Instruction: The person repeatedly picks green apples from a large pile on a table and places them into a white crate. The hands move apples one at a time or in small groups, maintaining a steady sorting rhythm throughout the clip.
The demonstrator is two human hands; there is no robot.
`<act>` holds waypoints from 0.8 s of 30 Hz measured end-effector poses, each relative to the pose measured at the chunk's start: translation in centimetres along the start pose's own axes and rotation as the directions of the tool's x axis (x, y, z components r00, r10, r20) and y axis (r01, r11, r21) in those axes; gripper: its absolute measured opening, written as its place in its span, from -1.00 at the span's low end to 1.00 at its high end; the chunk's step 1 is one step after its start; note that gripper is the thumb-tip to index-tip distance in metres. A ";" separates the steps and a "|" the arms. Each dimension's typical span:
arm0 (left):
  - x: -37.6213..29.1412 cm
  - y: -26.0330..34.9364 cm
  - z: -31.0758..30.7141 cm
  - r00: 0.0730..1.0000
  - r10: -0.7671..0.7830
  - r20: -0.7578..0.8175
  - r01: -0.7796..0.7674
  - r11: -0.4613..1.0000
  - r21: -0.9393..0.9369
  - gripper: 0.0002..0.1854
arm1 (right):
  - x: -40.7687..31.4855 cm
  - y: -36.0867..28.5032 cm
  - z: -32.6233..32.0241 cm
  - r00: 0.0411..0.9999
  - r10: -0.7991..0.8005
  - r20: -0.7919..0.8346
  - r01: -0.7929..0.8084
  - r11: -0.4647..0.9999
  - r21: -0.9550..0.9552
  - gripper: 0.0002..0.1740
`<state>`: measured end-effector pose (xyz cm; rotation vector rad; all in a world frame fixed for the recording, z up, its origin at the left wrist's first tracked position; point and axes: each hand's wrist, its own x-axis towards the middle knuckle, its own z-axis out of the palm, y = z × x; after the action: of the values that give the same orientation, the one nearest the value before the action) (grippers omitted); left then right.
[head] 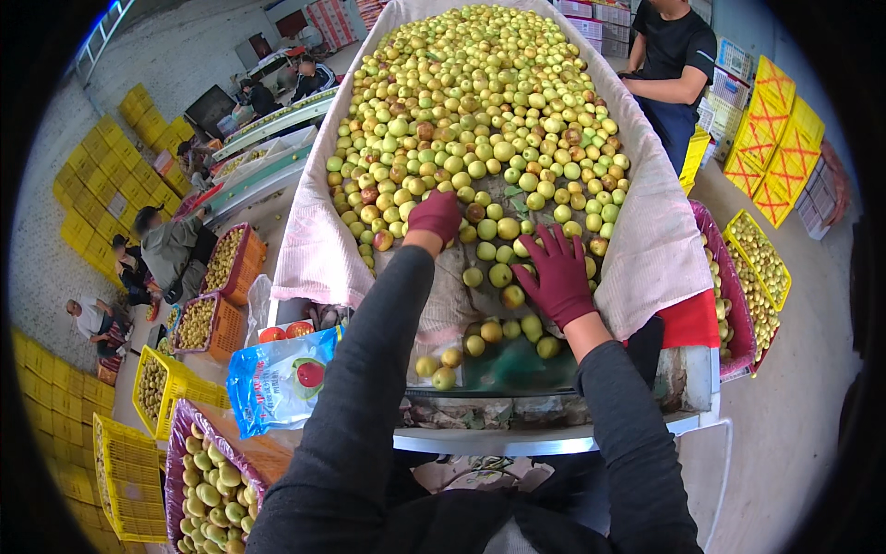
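Note:
A large pile of green-yellow jujubes (477,90), some with brown-red patches, fills a long sorting trough lined with pale pink cloth (654,228). My left hand (435,216), in a maroon glove, is curled at the pile's near left edge. Whether a fruit is inside its fingers is hidden. My right hand (559,277), gloved alike, lies with spread fingers over loose jujubes at the near right. Between my hands, a few fruits rest on bare cloth. Closer to me, several more jujubes (491,332) lie at a dark green surface (519,370) by the trough's mouth.
A blue printed plastic bag (280,384) lies left of my left forearm. Lined crates of fruit stand at lower left (214,495) and right (727,298). One person (671,62) is beside the trough's right side; others work along a conveyor (263,173) at left.

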<state>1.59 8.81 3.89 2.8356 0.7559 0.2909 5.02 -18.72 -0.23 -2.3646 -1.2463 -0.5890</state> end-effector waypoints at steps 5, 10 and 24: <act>-5.8 1.7 1.0 0.952 0.125 -0.281 -0.158 0.983 -0.097 -0.69 | -0.4 -0.2 0.9 0.998 -0.016 0.064 0.014 1.000 0.025 -0.28; -8.8 5.0 0.3 0.977 0.092 -0.193 -0.159 0.916 -0.368 -0.66 | -0.2 -0.4 0.3 0.969 -0.193 0.153 0.176 0.977 0.118 -0.25; -22.2 12.7 -5.5 0.703 0.688 -0.182 -0.567 0.386 -0.728 -0.31 | -0.1 -0.2 0.1 0.989 -0.145 0.025 0.142 0.985 0.103 -0.40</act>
<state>-12.63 -12.55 9.09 2.1231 -0.4886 0.3693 4.84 -18.66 -0.36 -2.2235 -1.4359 -0.5200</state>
